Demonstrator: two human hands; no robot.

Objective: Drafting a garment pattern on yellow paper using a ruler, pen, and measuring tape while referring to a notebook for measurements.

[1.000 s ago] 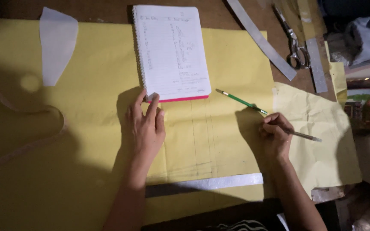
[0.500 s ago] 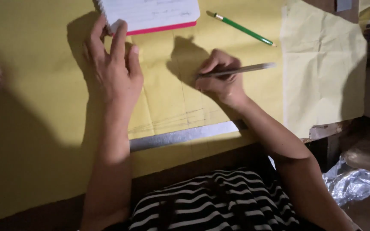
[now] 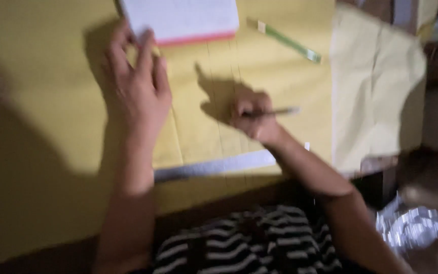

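My left hand [image 3: 135, 89] lies flat, fingers apart, on a large yellow paper sheet [image 3: 41, 127], its fingertips just below a white notebook with a pink edge [image 3: 181, 20]. My right hand [image 3: 252, 119] is closed around a grey pencil [image 3: 277, 111], its tip on the faint drawn lines of the yellow sheet. A metal ruler [image 3: 214, 166] lies along the sheet's near edge, between my two forearms. A green pencil [image 3: 290, 43] rests on the sheet to the right of the notebook. The picture is blurred.
A paler, creased paper piece [image 3: 376, 86] hangs over the table's right edge. Crumpled silvery plastic [image 3: 416, 228] lies low at the right. My striped shirt [image 3: 249, 243] fills the bottom middle. Dark clutter sits at the upper right.
The view has dropped toward my body, so the notebook now sits at the top edge. My right hand with the pencil has moved left onto the drawn lines. The left hand stays flat.
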